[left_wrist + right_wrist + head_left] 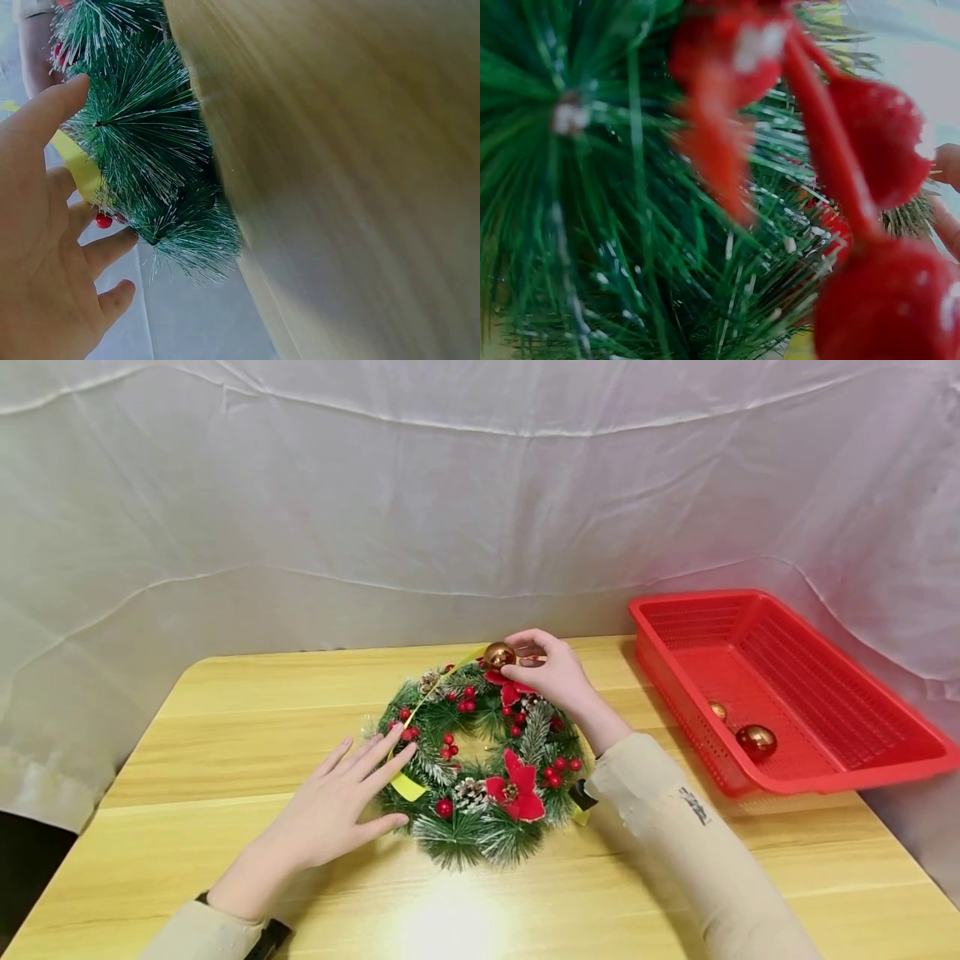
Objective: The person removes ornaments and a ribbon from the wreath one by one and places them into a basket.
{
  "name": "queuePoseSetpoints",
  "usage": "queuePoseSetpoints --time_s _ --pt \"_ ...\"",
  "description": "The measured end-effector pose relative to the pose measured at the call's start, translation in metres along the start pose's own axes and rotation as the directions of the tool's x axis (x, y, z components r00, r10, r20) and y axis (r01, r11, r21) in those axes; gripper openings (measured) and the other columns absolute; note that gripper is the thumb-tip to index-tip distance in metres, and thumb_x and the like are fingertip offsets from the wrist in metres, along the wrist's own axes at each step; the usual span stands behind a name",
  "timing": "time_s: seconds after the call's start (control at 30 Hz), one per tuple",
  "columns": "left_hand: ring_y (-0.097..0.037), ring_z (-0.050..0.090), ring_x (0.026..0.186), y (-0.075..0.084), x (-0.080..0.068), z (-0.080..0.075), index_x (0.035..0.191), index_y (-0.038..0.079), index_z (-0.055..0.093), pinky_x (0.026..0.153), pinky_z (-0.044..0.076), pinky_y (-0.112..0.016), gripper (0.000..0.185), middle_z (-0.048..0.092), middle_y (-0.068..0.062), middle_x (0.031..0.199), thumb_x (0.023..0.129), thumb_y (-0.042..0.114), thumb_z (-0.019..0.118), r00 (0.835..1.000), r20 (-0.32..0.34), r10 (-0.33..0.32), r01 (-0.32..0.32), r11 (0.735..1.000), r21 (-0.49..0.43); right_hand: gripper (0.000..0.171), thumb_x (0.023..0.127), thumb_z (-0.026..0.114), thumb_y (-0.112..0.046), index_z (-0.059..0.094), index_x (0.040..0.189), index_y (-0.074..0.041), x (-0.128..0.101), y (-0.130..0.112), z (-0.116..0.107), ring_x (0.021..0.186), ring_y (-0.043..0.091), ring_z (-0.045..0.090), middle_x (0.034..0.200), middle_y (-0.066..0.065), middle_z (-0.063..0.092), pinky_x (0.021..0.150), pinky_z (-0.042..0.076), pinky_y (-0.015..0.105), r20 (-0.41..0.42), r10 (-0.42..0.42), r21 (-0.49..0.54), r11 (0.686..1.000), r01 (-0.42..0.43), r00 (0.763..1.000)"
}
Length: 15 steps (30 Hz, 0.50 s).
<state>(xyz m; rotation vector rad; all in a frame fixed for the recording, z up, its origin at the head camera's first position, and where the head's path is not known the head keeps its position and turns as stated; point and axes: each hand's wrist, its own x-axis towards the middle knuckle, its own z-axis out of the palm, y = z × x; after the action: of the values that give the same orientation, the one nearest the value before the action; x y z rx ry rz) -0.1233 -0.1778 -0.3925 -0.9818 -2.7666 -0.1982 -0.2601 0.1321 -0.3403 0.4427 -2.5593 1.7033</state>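
Observation:
A green wreath (457, 831) with red berries, pinecones and red fabric flowers (517, 787) lies on the table. At its far edge my right hand (553, 670) pinches a shiny copper-coloured ball ornament (499, 656) between thumb and fingers, just above a red flower. A yellow ribbon (407, 787) runs along the wreath's left side and up toward the ball. My left hand (337, 806) spreads its fingers at the wreath's left edge; in the left wrist view they lie beside the green needles (150, 127). Berries (877, 139) fill the right wrist view, hiding most of that hand.
A red plastic basket (840, 777) stands on the table at the right, holding a copper ball (756, 742) and a smaller gold ball (717, 710). Behind the wooden table (225, 735) hangs a pale cloth (375, 510).

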Motion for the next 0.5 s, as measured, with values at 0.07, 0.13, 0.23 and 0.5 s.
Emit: queuePoseSetpoints --time_s 0.07,0.13,0.23,0.5 --pt "-0.031 0.024 0.141 0.0 -0.0003 0.0002 0.154 0.021 0.019 0.116 0.007 -0.049 0.082 0.01 -0.002 0.16 0.09 0.064 0.047 1.0 0.002 -0.002 0.002 1.0 0.001 0.04 0.08 0.076 -0.009 0.062 0.117 -0.005 0.0011 0.0005 0.0011 0.104 0.027 0.058 0.113 0.012 0.061 0.093 0.049 0.037 0.003 0.004 -0.007 1.0 -0.004 1.0" --pt "-0.031 0.024 0.141 0.0 -0.0005 0.0003 0.154 0.021 0.019 0.116 0.007 -0.049 0.082 0.01 -0.002 0.16 0.09 0.064 0.047 1.0 0.003 -0.004 0.004 1.0 0.002 0.041 0.08 0.077 -0.009 0.062 0.118 -0.006 0.0022 0.0015 0.0019 0.103 0.028 0.059 0.115 0.012 0.059 0.091 0.05 0.037 0.005 0.016 -0.019 1.0 -0.016 1.0" --pt "-0.031 0.023 0.141 0.0002 -0.0005 0.0003 0.154 0.021 0.019 0.116 0.007 -0.049 0.082 0.01 -0.002 0.16 0.09 0.064 0.047 1.0 0.0 -0.003 0.003 1.0 0.002 0.042 0.079 0.077 -0.008 0.062 0.118 -0.007 0.0042 0.0029 0.0034 0.102 0.029 0.06 0.117 0.013 0.056 0.088 0.052 0.038 0.006 0.031 -0.037 0.999 -0.03 1.0" --pt "-0.031 0.025 0.14 0.0001 -0.0004 -0.0006 0.154 0.021 0.02 0.116 0.008 -0.05 0.082 0.011 -0.003 0.16 0.089 0.064 0.047 1.0 -0.009 0.0 0.0 1.0 0.005 0.046 0.08 0.077 -0.008 0.061 0.123 -0.008 0.0092 0.0036 0.0081 0.101 0.031 0.059 0.122 0.014 0.052 0.086 0.052 0.04 0.029 0.014 -0.114 0.993 -0.011 0.999"
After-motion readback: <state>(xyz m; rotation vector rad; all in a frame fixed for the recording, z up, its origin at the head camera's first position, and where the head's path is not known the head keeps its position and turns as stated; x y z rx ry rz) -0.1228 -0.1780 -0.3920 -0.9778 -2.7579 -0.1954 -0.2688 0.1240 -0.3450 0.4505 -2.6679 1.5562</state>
